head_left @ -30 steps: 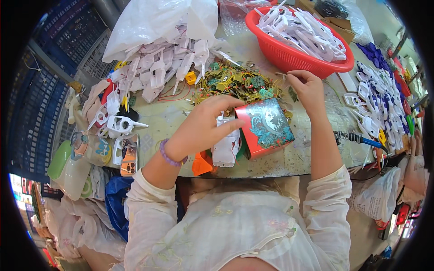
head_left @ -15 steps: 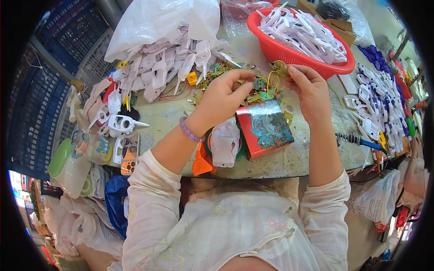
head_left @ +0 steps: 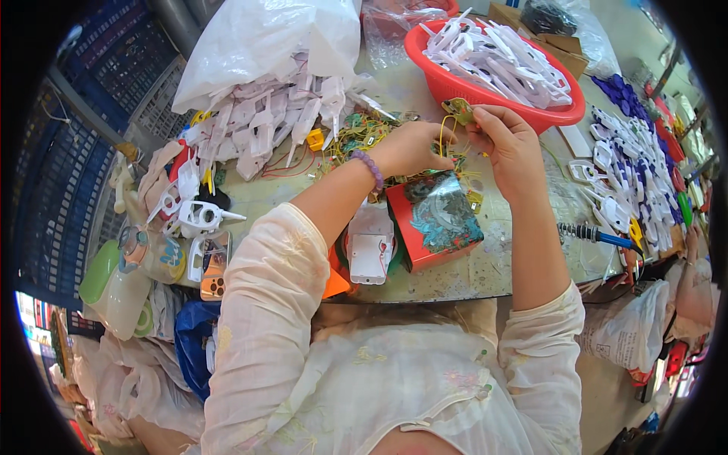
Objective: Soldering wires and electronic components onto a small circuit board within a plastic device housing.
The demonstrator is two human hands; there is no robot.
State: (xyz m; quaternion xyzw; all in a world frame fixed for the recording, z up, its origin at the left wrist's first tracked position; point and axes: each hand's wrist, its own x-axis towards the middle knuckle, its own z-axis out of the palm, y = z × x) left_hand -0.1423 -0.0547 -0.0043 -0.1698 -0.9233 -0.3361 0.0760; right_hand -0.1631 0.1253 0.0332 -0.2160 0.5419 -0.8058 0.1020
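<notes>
My right hand (head_left: 509, 148) pinches a small green circuit board (head_left: 457, 108) between thumb and fingers, in front of the red basket. A yellow wire (head_left: 443, 135) loops down from the board to my left hand (head_left: 413, 150). The left hand has its thumb and curled fingers apart beside that wire, over a tangled pile of wired circuit boards (head_left: 364, 135). Below the hands stands a red box (head_left: 434, 220) with a dark, patterned top. To its left lies a white plastic housing (head_left: 370, 246) with a short red wire.
A red basket (head_left: 504, 105) of white plastic parts stands at the back. White housings (head_left: 262, 125) spill from a plastic bag (head_left: 269, 45) at left. A soldering iron (head_left: 595, 235) points inward from the right, near more white parts (head_left: 633, 171). A phone (head_left: 215, 265) lies at left.
My left hand has moved right, closer to my right hand and the yellow wire. The right hand keeps hold of the circuit board, which now shows more fully. The view has shifted slightly.
</notes>
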